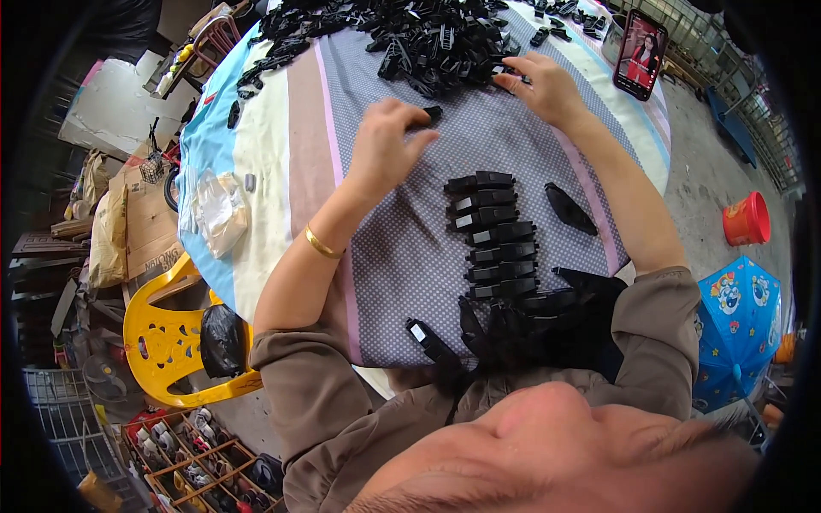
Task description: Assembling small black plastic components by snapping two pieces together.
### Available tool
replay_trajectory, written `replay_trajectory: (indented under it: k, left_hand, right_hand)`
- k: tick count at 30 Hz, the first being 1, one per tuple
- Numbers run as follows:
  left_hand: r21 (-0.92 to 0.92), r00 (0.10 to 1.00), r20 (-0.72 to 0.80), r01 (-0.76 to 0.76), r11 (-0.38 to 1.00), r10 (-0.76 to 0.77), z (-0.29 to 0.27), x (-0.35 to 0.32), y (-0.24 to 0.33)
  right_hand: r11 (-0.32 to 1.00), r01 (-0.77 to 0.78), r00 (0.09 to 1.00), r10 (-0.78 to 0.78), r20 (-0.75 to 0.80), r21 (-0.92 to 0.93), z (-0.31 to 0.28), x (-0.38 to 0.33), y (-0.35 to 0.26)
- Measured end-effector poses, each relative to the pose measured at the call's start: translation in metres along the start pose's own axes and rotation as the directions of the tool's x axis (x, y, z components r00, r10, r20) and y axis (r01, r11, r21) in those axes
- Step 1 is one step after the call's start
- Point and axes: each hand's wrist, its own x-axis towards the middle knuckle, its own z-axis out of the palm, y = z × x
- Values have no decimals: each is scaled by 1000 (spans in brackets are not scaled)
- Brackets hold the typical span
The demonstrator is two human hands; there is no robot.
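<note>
Your left hand lies palm-down on the tabletop, fingers curled together around a small black plastic piece whose end pokes out past your fingertips. A gold bangle sits on that wrist. Your right hand reaches farther out, fingers bent and closing on another black piece at the near edge of the big heap of black parts, which spreads across the far side of the dotted grey cloth.

Between your forearms, a neat column of finished black pieces lies side by side, each one touching the next. Just to its right a single dark curved piece lies apart at an angle. Nearer your chest, more black parts are bunched at the cloth's edge.

A phone with a lit screen rests at the far right of the tabletop. A clear plastic bag lies at the left edge, above a yellow plastic chair. An orange bucket stands on the floor to the right.
</note>
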Motion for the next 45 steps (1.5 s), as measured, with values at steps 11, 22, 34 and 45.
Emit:
replay_trajectory:
  k: [11, 22, 34, 45]
  left_hand:
    - [-129, 971, 175, 189, 973, -165, -3, 0, -8]
    - [90, 1000, 14, -4, 996, 3, 10, -7, -2]
    - [-133, 984, 23, 177, 975, -175, 9, -1, -8]
    - [-216, 967, 251, 7, 976, 49, 6, 5, 6]
  right_hand:
    - [962, -116, 976, 65, 206, 246, -5, -5, -37]
    - [902, -40, 908, -147, 392, 430, -14, -11, -62]
    - [954, 208, 923, -264, 280, 214, -13, -9, -58]
    - [892, -132, 891, -84, 446, 433, -12, 3, -25]
